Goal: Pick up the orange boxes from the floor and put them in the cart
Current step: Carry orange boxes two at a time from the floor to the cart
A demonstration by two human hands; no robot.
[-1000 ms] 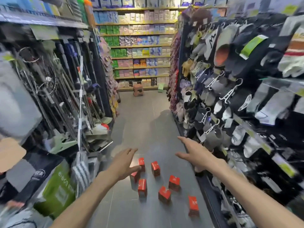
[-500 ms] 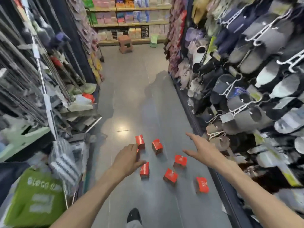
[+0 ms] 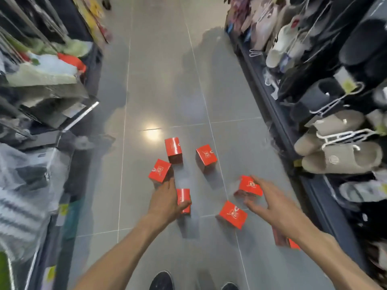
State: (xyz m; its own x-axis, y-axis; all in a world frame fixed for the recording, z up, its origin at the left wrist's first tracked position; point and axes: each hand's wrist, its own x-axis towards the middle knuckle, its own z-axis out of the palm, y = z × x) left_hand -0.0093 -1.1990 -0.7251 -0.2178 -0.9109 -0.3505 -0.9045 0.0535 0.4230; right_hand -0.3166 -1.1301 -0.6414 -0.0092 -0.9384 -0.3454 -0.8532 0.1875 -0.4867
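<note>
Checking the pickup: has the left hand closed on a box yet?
Yes: the left hand is curled around an orange box, thumb across its front; that box looks still on the floor.

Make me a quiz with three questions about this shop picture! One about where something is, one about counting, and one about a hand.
1. Where are the orange boxes?
A. on a shelf
B. on the floor
C. in a cart

2. How many orange boxes can you see?
A. two
B. seven
C. fifteen

3. How are the fingers of the right hand?
A. spread out
B. in a tight fist
C. holding a slipper

Answers:
1. B, since they all sit on the grey tiles.
2. B, as six show fully and one peeks out from under the right forearm.
3. A, because the fingers fan out by a box.
</note>
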